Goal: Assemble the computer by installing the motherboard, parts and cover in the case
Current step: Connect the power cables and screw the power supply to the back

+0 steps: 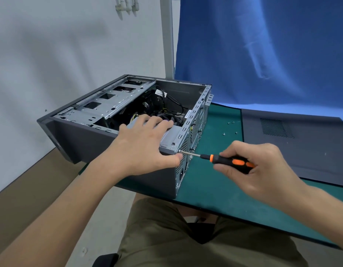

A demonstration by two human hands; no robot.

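- table (215, 199): green mat. The case sits at its left end, and I think part of it hangs past the edge, so no hard sideways shove.
- case (86, 139): on its side with the open face up and the rear panel facing right. Cables and drive cage show inside.
- cover (301, 155): flat on the table at right, well apart from the case, not yet fitted.
- PSU (170, 135): grey box in the near rear corner, against the rear panel.
- left grip (143, 143): fingers straight and spread, pressing down on the PSU. Thumb is on the corner just below the screw. It holds nothing.
- right grip (263, 166): curled round the screwdriver handle.
- screwdriver (230, 160): roughly level, tip on a screw (179, 151) at the rear panel's near top corner.
- spare screws (232, 128): loose on the mat between case and cover.
- My read: this step fixes the PSU to the rear panel.
- Keep the shaft square to the panel and push along its axis.
- Keep the left pressure on so the holes stay lined up.
- Snug this one only, then tighten fully once the rest are started.
- The thumb is close to the tip, so a slip would hit it.
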